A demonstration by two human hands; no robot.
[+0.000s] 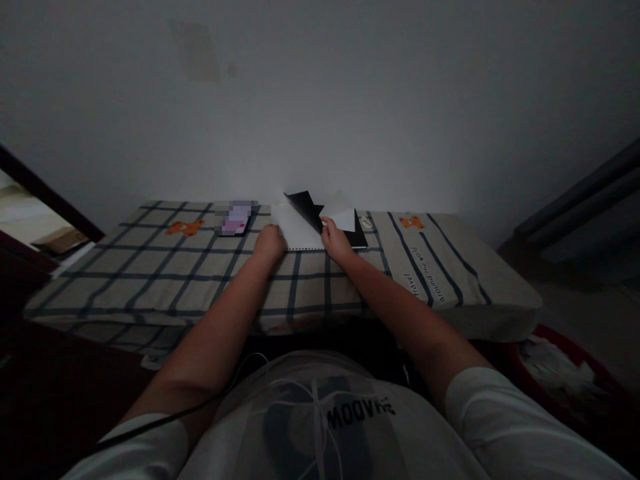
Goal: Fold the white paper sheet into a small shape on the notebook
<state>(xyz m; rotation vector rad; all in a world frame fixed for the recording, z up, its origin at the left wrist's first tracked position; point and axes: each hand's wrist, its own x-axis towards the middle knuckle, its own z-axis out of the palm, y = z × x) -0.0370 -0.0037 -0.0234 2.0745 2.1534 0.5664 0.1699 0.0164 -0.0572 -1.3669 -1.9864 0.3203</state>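
Note:
A notebook [303,230] lies on the cloth-covered table, with white pages and a row of small binding holes along its near edge. One black sheet [303,205] stands tilted up over the white page, and more black shows at the right side. My right hand [336,240] pinches the lower part of the raised sheet between thumb and fingers. At the notebook's near left corner, my left hand [271,243] is closed with its fingers curled against the edge; its fingertips are partly hidden. A loose-looking white sheet [343,213] rises behind my right hand.
The checked tablecloth [200,280] has orange bear prints. A phone-like object [237,220], partly blurred out, lies left of the notebook. The wall [320,100] stands directly behind the table. On the floor at right is a red bin [543,333] with crumpled white contents.

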